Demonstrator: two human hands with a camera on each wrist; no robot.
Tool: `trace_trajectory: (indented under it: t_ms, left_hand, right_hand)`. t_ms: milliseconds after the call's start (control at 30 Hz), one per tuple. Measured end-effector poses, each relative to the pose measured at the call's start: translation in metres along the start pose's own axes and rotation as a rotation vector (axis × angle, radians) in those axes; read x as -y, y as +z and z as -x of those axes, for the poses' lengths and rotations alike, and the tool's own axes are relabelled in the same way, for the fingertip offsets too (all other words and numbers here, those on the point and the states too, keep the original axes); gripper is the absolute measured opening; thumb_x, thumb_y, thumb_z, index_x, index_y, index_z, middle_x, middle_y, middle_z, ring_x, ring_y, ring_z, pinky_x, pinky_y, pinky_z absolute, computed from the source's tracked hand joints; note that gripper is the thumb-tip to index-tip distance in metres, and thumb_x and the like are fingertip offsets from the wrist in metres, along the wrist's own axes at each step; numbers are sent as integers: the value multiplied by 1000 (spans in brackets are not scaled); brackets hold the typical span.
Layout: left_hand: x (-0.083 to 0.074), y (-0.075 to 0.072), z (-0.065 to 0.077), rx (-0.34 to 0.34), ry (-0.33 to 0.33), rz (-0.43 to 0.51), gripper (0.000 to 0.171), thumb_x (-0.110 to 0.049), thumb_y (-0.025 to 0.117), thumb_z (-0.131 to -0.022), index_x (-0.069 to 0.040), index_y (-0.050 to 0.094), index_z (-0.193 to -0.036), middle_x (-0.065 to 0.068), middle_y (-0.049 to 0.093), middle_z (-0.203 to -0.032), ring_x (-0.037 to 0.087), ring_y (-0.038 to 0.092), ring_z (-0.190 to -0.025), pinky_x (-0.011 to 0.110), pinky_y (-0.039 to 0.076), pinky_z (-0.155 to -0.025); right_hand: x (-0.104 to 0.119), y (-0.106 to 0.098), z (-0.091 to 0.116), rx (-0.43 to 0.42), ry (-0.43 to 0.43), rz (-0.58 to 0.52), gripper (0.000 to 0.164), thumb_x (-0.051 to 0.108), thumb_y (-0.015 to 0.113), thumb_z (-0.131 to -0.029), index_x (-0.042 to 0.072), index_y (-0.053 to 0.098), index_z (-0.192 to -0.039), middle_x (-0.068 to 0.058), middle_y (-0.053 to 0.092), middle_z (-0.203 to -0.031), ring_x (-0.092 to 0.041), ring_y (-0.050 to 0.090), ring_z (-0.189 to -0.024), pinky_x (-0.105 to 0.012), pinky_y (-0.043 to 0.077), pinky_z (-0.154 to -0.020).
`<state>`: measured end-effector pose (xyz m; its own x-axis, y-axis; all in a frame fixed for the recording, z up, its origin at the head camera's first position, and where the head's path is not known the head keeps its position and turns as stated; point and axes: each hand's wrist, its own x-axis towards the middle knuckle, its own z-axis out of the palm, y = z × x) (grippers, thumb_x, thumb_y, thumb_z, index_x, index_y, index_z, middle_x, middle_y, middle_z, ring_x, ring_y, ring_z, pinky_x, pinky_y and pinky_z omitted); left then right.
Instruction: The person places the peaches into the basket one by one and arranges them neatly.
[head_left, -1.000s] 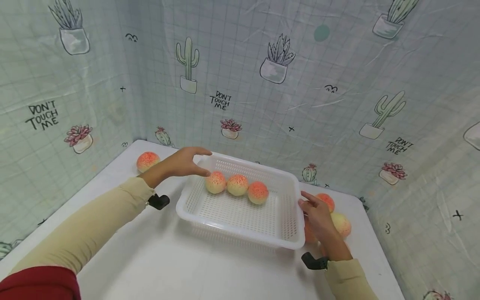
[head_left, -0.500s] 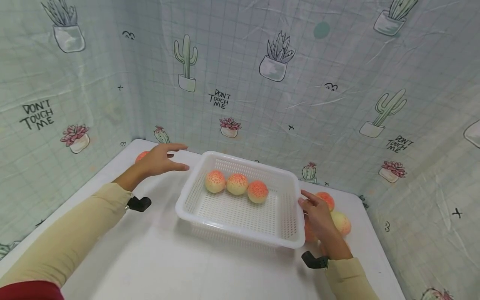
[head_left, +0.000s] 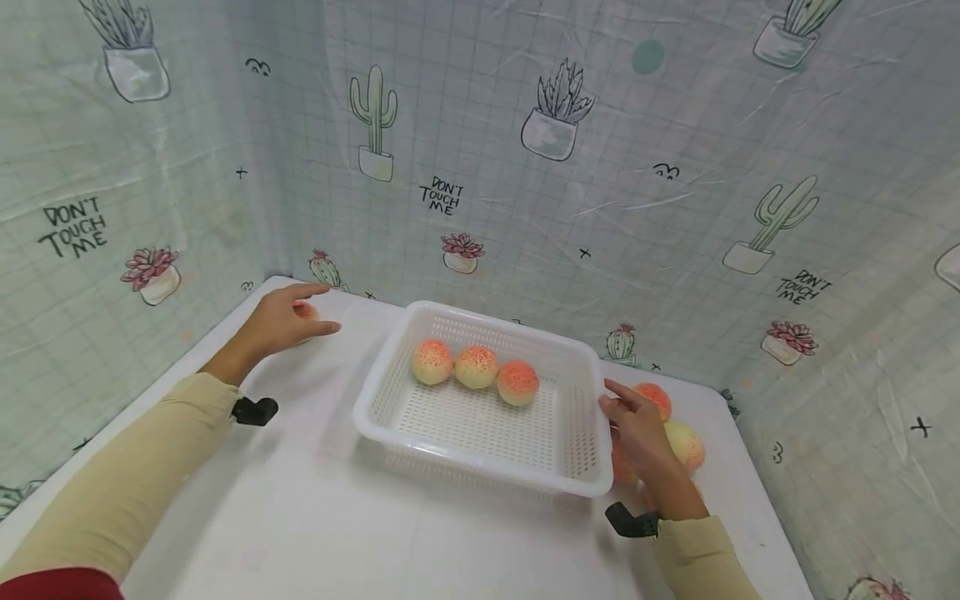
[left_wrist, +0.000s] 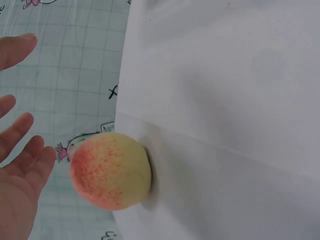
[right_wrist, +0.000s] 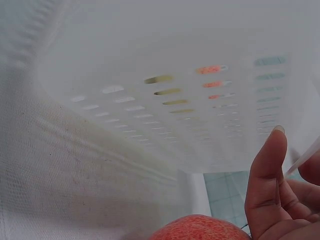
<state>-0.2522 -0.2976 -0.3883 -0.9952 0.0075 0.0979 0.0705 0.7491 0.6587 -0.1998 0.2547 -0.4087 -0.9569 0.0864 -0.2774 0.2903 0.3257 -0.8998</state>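
My left hand (head_left: 276,321) is at the far left of the table with thumb and fingers spread. It partly covers a red-and-yellow peach (head_left: 306,311) in the head view. In the left wrist view that peach (left_wrist: 111,171) rests on the table, apart from the fingertips (left_wrist: 47,155). The white plastic basket (head_left: 480,477) stands mid-table and bears three peaches (head_left: 476,367) in a row. At its right end my right hand (head_left: 637,433) holds the rim, its thumb (right_wrist: 267,170) against the outer wall in the right wrist view.
Several more peaches (head_left: 682,446) lie right of the basket, partly hidden behind the right hand and forearm. A printed cactus cloth (head_left: 480,150) hangs around the back and sides of the white table (head_left: 337,517).
My left hand has moved left from the basket's left end to the far-left peach. The right hand and the basket have stayed in place.
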Motion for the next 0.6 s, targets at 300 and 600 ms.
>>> trace_trajectory:
  t_ms: [300, 600]
  left_hand:
    - [25, -3, 1, -49, -115, 77, 85, -48, 77, -91, -9, 42, -159, 30, 36, -163, 50, 41, -143, 69, 40, -114]
    - [54, 3, -4, -93, -191, 161, 94, -49, 76, -92, -9, 29, -164, 29, 22, -170, 57, 28, -151, 74, 32, -117]
  right_hand:
    - [-1, 0, -3, 2, 2, -2, 54, 32, 50, -111, 25, 37, -163, -11, 51, -154, -22, 64, -124, -37, 57, -106]
    - [-2, 1, -1, -10, 6, 2, 58, 39, 54, -108, 29, 37, -162, -8, 51, -155, -21, 66, -124, -39, 54, -108]
